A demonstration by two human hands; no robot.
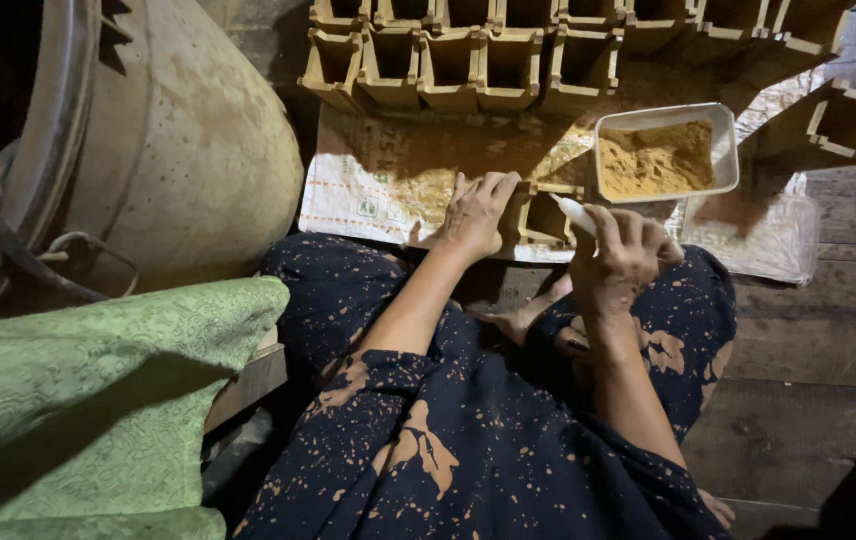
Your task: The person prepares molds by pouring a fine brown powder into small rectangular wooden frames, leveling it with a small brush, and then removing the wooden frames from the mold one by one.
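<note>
While the left hand [475,215] presses flat, fingers released, on the clay mould [540,215], the right hand [620,262], clenched round a white scoop [578,213], should fill it evenly.

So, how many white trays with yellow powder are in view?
1. The tray sits on the printed sheet, beyond the right hand and right of the mould under the left hand. None seems hidden.

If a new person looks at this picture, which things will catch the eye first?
Probably the two hands at the centre: the left hand rests on a small brown open-topped box, and the right hand grips a white tool. Just beyond, a white tray of ochre powder sits below rows of similar boxes.
</note>
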